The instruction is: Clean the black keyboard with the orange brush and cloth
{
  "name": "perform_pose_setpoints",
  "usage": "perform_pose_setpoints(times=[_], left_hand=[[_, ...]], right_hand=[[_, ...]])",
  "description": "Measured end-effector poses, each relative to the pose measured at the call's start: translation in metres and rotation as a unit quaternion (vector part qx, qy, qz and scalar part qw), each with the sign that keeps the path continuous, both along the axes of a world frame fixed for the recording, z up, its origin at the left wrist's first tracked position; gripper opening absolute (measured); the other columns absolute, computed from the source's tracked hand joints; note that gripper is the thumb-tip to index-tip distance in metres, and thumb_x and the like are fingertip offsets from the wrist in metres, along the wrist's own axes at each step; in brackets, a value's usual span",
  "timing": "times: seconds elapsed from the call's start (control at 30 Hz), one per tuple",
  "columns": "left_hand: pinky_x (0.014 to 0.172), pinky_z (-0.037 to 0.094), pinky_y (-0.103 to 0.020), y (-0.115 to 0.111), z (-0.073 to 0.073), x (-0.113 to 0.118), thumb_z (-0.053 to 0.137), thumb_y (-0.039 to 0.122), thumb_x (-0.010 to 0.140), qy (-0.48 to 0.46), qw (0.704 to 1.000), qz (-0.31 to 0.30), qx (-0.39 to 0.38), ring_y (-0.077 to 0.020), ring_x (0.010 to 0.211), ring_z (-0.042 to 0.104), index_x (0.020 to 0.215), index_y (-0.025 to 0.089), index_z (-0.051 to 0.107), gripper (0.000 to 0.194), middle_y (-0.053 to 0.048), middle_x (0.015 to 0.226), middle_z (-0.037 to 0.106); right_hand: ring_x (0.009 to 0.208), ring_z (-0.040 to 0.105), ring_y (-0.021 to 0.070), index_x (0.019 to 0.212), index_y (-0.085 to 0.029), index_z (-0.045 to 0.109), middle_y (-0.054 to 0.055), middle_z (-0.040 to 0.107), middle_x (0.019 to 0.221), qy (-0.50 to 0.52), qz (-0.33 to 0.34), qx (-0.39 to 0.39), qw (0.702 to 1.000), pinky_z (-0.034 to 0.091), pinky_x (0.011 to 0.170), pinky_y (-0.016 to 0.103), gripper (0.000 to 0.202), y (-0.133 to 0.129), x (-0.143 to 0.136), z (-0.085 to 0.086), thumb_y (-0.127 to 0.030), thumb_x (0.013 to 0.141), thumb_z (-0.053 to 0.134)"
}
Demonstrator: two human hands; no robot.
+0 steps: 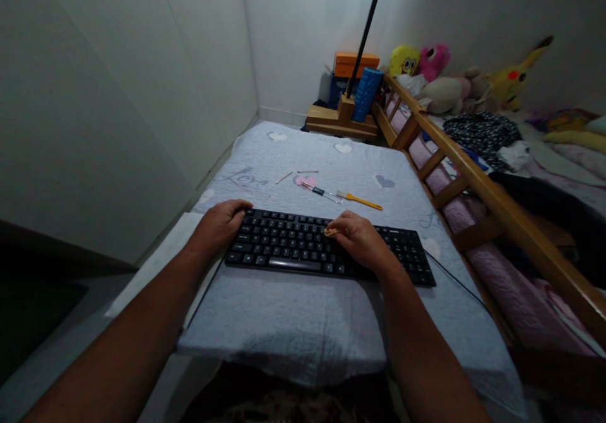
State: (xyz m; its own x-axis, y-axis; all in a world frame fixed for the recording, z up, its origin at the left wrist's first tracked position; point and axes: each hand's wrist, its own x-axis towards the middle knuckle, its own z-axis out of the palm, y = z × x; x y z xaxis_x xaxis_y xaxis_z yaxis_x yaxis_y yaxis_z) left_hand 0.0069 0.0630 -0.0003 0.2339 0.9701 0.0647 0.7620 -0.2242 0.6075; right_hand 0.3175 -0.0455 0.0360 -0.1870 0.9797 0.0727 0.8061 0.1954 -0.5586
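Observation:
A black keyboard point(284, 244) lies flat on the cloth-covered table, its cable running off to the right. At its upper left corner, my left hand point(218, 226) grips the edge, the thumb and fingers closed around it. My right hand point(358, 238) rests over the right-middle keys, pinching a small yellowish piece of cloth or sponge point(330, 232) against them. Beyond the keyboard lie a yellow-handled brush point(363, 201), a slim tool with a dark middle point(319, 190) and two cotton swabs, one slanted point(284, 177) and one level point(307, 172).
A pale tablecloth point(293, 309) with hearts covers the table. Close on the right runs a wooden bed rail point(454, 158), with plush toys and clothes behind it. A white cabinet wall point(142, 95) stands left. A wooden stand point(341, 120) with a black pole is at the back.

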Motion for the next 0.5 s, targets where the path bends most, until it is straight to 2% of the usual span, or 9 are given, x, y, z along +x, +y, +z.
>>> perform_pose_setpoints(times=[0.33,0.4,0.5], left_hand=[[0.099,0.052,-0.040,-0.001,0.005,0.002,0.045,0.037,0.081,-0.005,1.000,0.002,-0.005,-0.0276,0.102,0.070,0.111,0.020,0.075,0.046,-0.008,0.110,0.077],[0.099,0.052,-0.040,-0.001,0.005,0.002,0.045,0.037,0.081,-0.003,1.000,-0.001,-0.001,-0.0276,0.102,0.070,0.109,0.021,0.076,0.045,-0.007,0.110,0.077],[0.100,0.052,-0.040,-0.001,0.005,0.001,0.044,0.037,0.082,-0.001,1.000,-0.003,0.002,-0.0278,0.104,0.069,0.109,0.021,0.076,0.045,-0.008,0.112,0.077]], right_hand=[[0.086,0.064,0.0153,0.093,-0.020,0.075,0.004,0.067,0.093,0.042,0.057,-0.041,0.997,0.048,0.083,0.029,0.019,-0.009,0.005,0.009,-0.009,0.090,0.060],[0.086,0.064,0.0154,0.093,-0.021,0.075,0.003,0.067,0.092,0.058,0.043,-0.020,0.997,0.049,0.083,0.029,0.018,-0.007,0.005,0.005,-0.010,0.090,0.061],[0.087,0.063,0.0170,0.093,-0.021,0.075,0.004,0.065,0.091,0.061,-0.020,0.041,0.997,0.048,0.083,0.031,0.014,-0.001,0.002,-0.004,-0.013,0.091,0.062]])
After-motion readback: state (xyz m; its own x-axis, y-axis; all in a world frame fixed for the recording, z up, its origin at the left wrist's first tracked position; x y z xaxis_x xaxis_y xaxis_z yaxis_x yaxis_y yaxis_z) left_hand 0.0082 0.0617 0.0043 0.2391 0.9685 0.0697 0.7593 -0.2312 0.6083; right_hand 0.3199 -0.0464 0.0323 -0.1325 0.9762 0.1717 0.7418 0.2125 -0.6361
